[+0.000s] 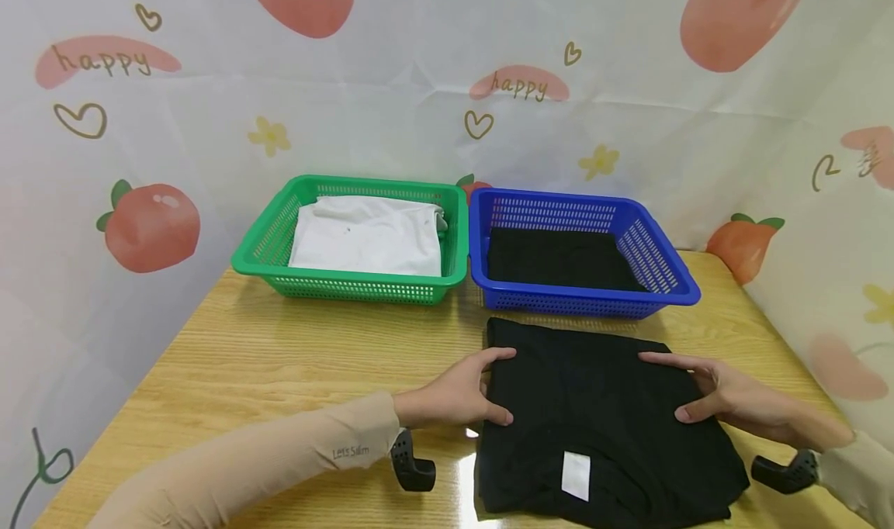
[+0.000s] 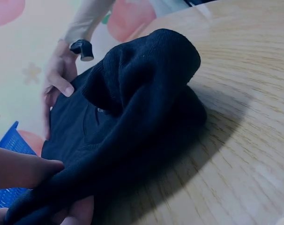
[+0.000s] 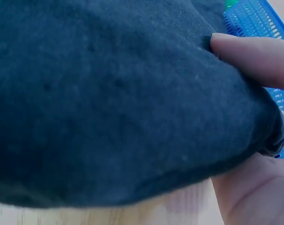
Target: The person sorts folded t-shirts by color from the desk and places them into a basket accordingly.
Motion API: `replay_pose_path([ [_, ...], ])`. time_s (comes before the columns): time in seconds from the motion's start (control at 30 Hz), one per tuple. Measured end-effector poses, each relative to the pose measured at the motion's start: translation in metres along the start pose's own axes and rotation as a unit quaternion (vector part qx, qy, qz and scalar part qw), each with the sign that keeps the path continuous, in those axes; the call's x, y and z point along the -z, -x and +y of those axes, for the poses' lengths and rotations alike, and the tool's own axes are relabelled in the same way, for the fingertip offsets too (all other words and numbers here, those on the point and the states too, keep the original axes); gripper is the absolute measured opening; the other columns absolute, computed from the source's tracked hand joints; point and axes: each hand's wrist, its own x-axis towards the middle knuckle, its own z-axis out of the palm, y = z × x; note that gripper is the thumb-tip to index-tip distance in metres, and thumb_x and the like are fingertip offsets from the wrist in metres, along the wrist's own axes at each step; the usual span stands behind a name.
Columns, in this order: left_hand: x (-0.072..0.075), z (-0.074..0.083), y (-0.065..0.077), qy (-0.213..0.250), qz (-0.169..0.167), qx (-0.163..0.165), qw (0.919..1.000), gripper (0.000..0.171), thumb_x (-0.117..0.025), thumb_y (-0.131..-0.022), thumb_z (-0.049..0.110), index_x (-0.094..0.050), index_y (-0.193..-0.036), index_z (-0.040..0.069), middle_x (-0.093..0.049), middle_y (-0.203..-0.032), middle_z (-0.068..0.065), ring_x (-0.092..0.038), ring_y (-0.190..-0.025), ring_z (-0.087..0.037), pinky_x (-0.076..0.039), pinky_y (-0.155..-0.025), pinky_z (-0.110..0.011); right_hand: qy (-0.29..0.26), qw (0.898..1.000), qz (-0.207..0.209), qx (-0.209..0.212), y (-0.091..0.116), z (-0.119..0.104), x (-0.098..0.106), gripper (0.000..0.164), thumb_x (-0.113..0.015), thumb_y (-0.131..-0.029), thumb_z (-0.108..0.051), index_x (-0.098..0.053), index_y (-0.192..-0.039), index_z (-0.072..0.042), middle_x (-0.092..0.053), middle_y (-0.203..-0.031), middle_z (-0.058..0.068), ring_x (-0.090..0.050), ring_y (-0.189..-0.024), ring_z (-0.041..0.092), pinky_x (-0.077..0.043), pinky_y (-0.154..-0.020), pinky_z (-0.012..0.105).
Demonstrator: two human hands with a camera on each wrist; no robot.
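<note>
A folded black shirt point(image 1: 587, 405) lies on the table in front of the blue basket, its neckline toward me and a white label point(image 1: 576, 475) inside the collar. My left hand point(image 1: 457, 393) grips its left edge; in the left wrist view the thumb point(image 2: 32, 168) is on top of the cloth and other fingers are underneath. On the opposite edge my right hand point(image 1: 733, 397) holds the shirt, and the right wrist view has the fabric point(image 3: 123, 103) bulging up between the digits. Parts of both hands are hidden by the cloth.
Behind the shirt stands a blue basket point(image 1: 587, 287) with folded black cloth point(image 1: 559, 257) in it. Left of that, a green basket point(image 1: 349, 282) contains white folded cloth point(image 1: 366, 238). The wooden table point(image 1: 279, 358) ends at a printed curtain point(image 1: 405, 126) at the back and sides.
</note>
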Motion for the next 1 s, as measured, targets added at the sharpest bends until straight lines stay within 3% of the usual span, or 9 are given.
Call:
replay_pose_path([
  [0.17,0.001,0.003,0.002,-0.037,0.007,-0.010,0.9993,0.089,-0.079,-0.076,-0.010,-0.036,-0.151,0.013,-0.067,-0.098,-0.001,-0.062,-0.061,-0.015,-0.051,-0.060,-0.027,0.011,1.000,0.004,0.005,0.002,-0.002,0.000,0.073,-0.055,-0.095,0.008,-0.021,-0.157,-0.009,-0.028,-0.150,-0.013,-0.042,-0.130,0.002,-0.043,-0.100,0.035],
  [0.27,0.002,0.004,0.003,-0.062,0.011,-0.014,0.9979,0.089,-0.080,-0.077,-0.007,-0.037,-0.151,0.014,-0.064,-0.080,0.000,-0.049,-0.048,-0.011,-0.045,-0.052,-0.025,0.022,1.000,0.009,0.011,0.003,-0.005,0.000,0.071,-0.055,-0.095,0.008,-0.023,-0.157,-0.007,-0.032,-0.150,-0.014,-0.041,-0.129,0.001,-0.044,-0.099,0.034],
  [0.4,0.004,0.006,0.004,-0.077,0.017,-0.019,0.9967,0.088,-0.081,-0.077,-0.004,-0.038,-0.151,0.015,-0.061,-0.081,0.001,-0.036,-0.044,-0.010,-0.038,-0.047,-0.024,0.003,1.000,-0.008,0.030,0.003,-0.011,0.000,0.070,-0.051,-0.095,0.012,-0.022,-0.156,-0.005,-0.040,-0.149,-0.011,-0.044,-0.131,0.011,-0.044,-0.100,0.037],
  [0.5,0.005,0.008,0.005,-0.048,0.011,-0.025,0.9985,0.088,-0.080,-0.077,-0.006,-0.037,-0.151,0.014,-0.062,-0.106,0.001,-0.054,-0.053,-0.010,-0.047,-0.055,-0.026,-0.026,0.997,-0.037,0.056,0.004,-0.015,0.001,0.070,-0.046,-0.095,0.016,-0.018,-0.156,-0.003,-0.043,-0.150,0.001,-0.044,-0.132,0.023,-0.043,-0.100,0.041],
  [0.63,0.006,0.011,0.007,0.009,-0.005,-0.033,0.9994,0.088,-0.076,-0.078,-0.011,-0.035,-0.152,0.014,-0.057,-0.125,-0.002,-0.070,-0.084,-0.019,-0.056,-0.073,-0.032,-0.040,0.993,-0.057,0.090,0.005,-0.019,0.003,0.071,-0.042,-0.094,0.021,-0.015,-0.156,0.000,-0.042,-0.150,0.013,-0.043,-0.132,0.030,-0.042,-0.100,0.043],
  [0.8,0.008,0.017,0.011,0.033,-0.008,-0.045,0.9984,0.087,-0.076,-0.079,-0.011,-0.035,-0.152,0.015,-0.050,-0.136,-0.003,-0.066,-0.103,-0.023,-0.056,-0.077,-0.035,-0.002,0.995,-0.035,0.093,0.010,-0.031,0.003,0.071,-0.045,-0.094,0.019,-0.017,-0.156,-0.001,-0.043,-0.149,0.015,-0.045,-0.131,0.029,-0.044,-0.099,0.040],
  [1.0,0.012,0.028,0.017,0.039,-0.007,-0.064,0.9972,0.086,-0.076,-0.080,-0.009,-0.035,-0.152,0.016,-0.046,-0.141,-0.004,-0.062,-0.112,-0.024,-0.055,-0.081,-0.035,0.025,0.996,-0.023,0.079,0.017,-0.050,0.002,0.072,-0.045,-0.095,0.018,-0.016,-0.157,-0.004,-0.042,-0.149,0.017,-0.045,-0.132,0.028,-0.044,-0.100,0.039],
])
